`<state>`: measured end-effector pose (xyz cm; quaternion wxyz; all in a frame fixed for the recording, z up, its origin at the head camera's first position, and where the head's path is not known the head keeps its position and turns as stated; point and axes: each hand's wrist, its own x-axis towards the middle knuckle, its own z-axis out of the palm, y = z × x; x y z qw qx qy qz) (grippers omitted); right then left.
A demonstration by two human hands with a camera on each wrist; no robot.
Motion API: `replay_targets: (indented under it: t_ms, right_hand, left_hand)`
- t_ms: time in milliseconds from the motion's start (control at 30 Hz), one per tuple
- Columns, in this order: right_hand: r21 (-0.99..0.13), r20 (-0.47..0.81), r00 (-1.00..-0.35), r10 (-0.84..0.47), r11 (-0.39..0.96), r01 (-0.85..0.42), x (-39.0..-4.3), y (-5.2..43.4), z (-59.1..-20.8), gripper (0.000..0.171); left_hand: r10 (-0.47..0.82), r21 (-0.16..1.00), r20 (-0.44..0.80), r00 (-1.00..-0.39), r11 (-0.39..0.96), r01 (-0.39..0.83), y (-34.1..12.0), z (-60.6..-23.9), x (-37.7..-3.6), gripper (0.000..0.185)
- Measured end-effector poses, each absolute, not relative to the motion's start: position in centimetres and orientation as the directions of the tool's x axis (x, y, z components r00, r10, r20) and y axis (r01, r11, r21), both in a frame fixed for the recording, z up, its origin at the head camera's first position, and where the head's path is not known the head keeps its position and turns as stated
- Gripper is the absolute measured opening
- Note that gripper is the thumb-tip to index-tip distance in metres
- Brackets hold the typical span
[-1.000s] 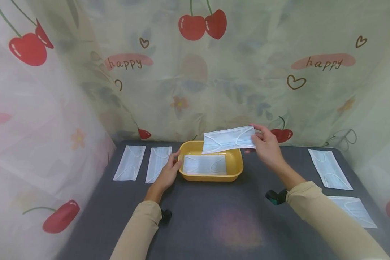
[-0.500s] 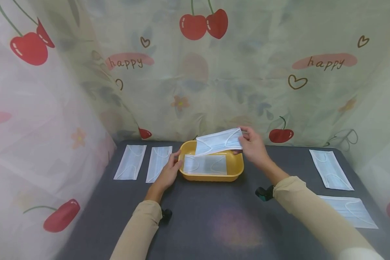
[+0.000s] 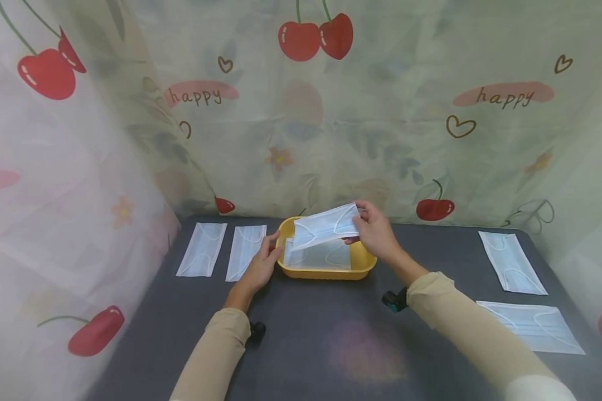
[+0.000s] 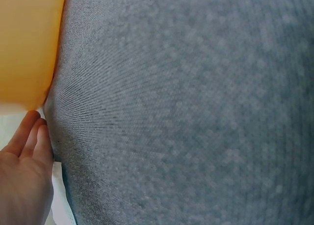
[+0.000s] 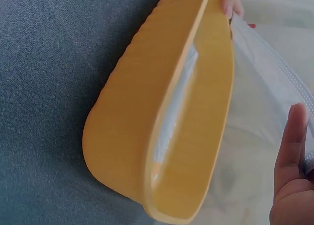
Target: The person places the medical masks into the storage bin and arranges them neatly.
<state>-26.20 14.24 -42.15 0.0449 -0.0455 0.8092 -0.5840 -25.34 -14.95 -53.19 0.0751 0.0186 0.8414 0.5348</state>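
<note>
My right hand pinches a pale blue face mask by its right end, thumb on the near side. The mask hangs tilted over a yellow plastic basin, its left end lower. Inside the basin lies another mask, partly covered by the held one in the head view. At the basin's left end is my left hand, its fingers straight and fingertips against the wall. In the left wrist view these fingers point up at the basin's outer side. The right thumb lies along the held mask.
Two masks lie left of the basin, one at the far left and one beside my left hand. Two more lie on the right, an upper mask and a lower mask. A dark grey cloth covers the table.
My right hand has moved left and slightly down, bringing the held mask farther over the basin and the mask inside. The left hand has stayed at the basin's left end.
</note>
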Motion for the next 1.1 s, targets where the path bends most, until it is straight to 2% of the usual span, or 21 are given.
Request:
replay_targets:
  t_ms: [400, 800, 1100]
  right_hand:
    - [-0.936, -0.029, -0.988, -0.151, 0.350, -0.026, -26.0, 12.7, -43.3, 0.046]
    - [-0.951, -0.030, -0.977, -0.210, 0.308, -0.037, -26.3, 10.9, -44.4, 0.045]
    - [-0.938, -0.059, -0.979, -0.195, 0.346, -0.012, -26.6, 10.3, -45.0, 0.044]
  left_hand:
    - [0.124, 0.906, -0.101, -0.987, 0.421, -0.040, -14.8, -53.5, -25.6, 0.048]
    - [0.124, 0.906, -0.100, -0.987, 0.422, -0.038, -15.1, -53.3, -25.5, 0.049]
    - [0.125, 0.908, -0.094, -0.988, 0.417, -0.033, -15.1, -53.5, -25.6, 0.048]
